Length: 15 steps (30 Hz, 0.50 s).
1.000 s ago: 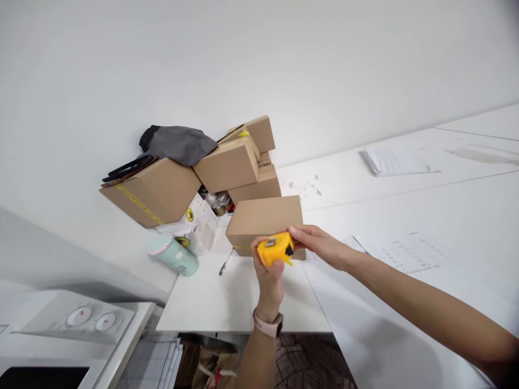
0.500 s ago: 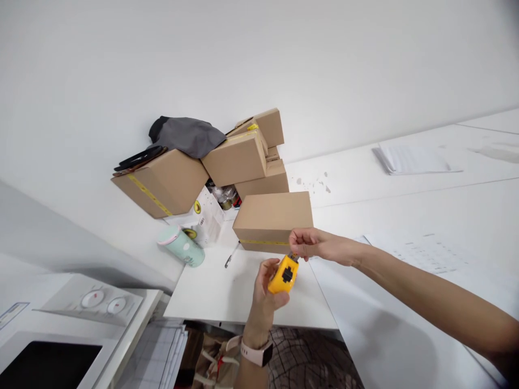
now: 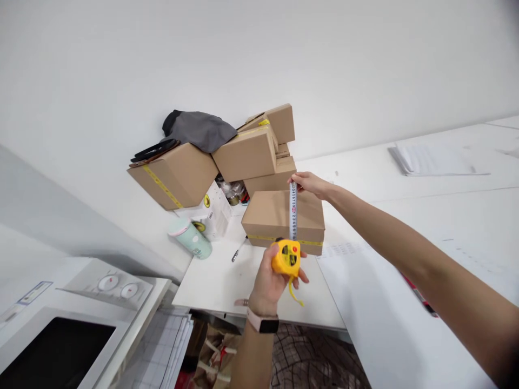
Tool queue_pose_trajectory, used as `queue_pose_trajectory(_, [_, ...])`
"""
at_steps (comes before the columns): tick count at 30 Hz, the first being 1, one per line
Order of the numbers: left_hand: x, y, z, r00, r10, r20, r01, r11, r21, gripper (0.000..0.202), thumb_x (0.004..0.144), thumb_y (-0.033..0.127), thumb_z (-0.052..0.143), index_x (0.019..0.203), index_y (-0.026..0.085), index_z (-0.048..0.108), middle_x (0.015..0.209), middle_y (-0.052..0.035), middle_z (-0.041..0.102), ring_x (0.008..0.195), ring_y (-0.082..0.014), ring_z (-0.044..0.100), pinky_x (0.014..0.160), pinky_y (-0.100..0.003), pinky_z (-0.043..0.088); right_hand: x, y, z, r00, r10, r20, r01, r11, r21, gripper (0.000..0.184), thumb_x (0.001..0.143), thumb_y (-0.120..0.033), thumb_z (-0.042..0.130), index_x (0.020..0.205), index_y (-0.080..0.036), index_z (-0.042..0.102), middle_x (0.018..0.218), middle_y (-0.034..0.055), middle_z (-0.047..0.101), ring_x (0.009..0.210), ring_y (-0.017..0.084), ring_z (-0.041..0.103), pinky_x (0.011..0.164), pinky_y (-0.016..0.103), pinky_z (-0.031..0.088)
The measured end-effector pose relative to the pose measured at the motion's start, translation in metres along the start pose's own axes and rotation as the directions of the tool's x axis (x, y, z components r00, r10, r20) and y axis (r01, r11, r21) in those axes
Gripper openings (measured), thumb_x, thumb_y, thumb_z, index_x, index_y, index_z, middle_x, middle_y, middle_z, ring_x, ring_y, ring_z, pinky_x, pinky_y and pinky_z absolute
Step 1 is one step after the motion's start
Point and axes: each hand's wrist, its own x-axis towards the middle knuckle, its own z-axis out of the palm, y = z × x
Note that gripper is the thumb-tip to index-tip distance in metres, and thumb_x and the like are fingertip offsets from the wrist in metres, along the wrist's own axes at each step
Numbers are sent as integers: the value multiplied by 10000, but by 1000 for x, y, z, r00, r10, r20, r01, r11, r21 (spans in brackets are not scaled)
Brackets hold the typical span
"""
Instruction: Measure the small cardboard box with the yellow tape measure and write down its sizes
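Note:
My left hand (image 3: 271, 281) is wrapped round the yellow case of a tape measure (image 3: 286, 258), with a yellow wrist strap hanging below it. The white blade (image 3: 293, 213) is drawn out of the case and runs away from me above a closed cardboard box (image 3: 267, 208). Between its fingertips my right hand (image 3: 308, 182) pinches the blade's far end, near the box's back edge. Whether the blade touches the box top I cannot tell. Yellow tape runs along the front of this box, which sits on the white table (image 3: 227, 283).
More cardboard boxes (image 3: 245, 156) are stacked behind, with a grey cloth (image 3: 203, 129) on top. A mint-green tumbler (image 3: 190, 240) and a pen (image 3: 235, 255) are on the left. A microwave (image 3: 60, 324) stands lower left, papers (image 3: 438, 159) at far right.
The blade has been pulled out of the case. My right hand has moved up and away to the box's back edge, and the case in my left hand has turned and risen slightly.

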Motion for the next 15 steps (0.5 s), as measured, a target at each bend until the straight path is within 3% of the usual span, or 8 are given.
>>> queue_pose_trajectory(3, [20, 22, 7, 988, -52, -142, 48, 998, -26, 469, 758, 526, 614, 964, 105, 601, 846, -121, 696, 491, -218, 671, 337, -211, 357, 14, 17, 12, 976, -25, -215, -41, 953, -299, 333, 973, -333, 359, 909, -173, 644, 977, 109, 688, 900, 225, 601, 882, 362, 449])
queue_pose_trajectory(5, [26, 33, 7, 972, -84, -218, 76, 996, -46, 416, 779, 485, 585, 952, 107, 603, 811, -122, 703, 476, -212, 660, 335, -210, 344, 17, 29, 15, 962, 4, -272, -141, 863, -486, 423, 997, -380, 296, 989, -163, 660, 1093, 150, 698, 1027, 280, 614, 959, 421, 424])
queue_pose_trajectory(7, [29, 39, 6, 960, -103, -261, 92, 994, -53, 384, 803, 458, 561, 956, 109, 605, 798, -128, 711, 475, -206, 657, 333, -204, 337, 19, 39, 16, 973, 48, -227, -183, 760, -623, 503, 1009, -422, 249, 1021, -153, 674, 1130, 182, 699, 1080, 315, 622, 991, 460, 408])
queue_pose_trajectory(9, [33, 40, 4, 954, -113, -277, 103, 993, -51, 371, 814, 448, 549, 953, 109, 606, 793, -132, 715, 478, -205, 660, 331, -198, 335, 21, 45, 16, 989, 51, -142, -137, 696, -705, 531, 1010, -441, 237, 1041, -152, 681, 1146, 192, 700, 1085, 322, 635, 980, 459, 423])
queue_pose_trajectory(15, [43, 37, 7, 943, -133, -306, 129, 991, -33, 355, 828, 446, 550, 961, 121, 606, 767, -99, 712, 482, -211, 675, 328, -205, 359, 25, 49, 15, 999, 21, -31, -37, 625, -780, 470, 992, -442, 299, 1120, -184, 670, 1166, 168, 702, 1045, 316, 649, 871, 428, 485])
